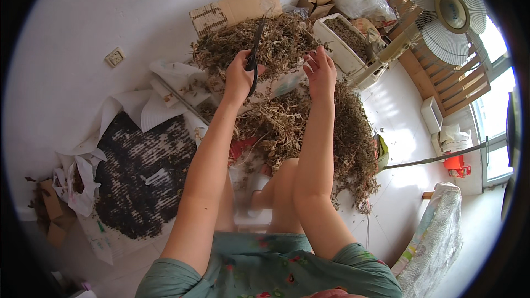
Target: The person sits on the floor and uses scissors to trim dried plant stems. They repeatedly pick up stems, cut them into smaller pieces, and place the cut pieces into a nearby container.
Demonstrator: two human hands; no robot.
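My left hand [238,79] is closed round the black handles of a pair of scissors [255,58], whose blades point up and away over a heap of dried plants [279,36]. To its right, my right hand [321,74] hangs at the heap's right edge with fingers apart and half curled; I see nothing held in it. A second, larger mass of dried plants [350,138] spreads below my hands and to the right. Between the two heaps shows a strip of pale plastic [281,84].
At left lies a white sheet [113,116] bearing dark, finely spread material [138,182]. Cardboard [237,10] leans at the wall. A white foam box [331,36] of plant bits and a standing fan [450,11] are at right. A long pole [430,160] crosses the tiled floor.
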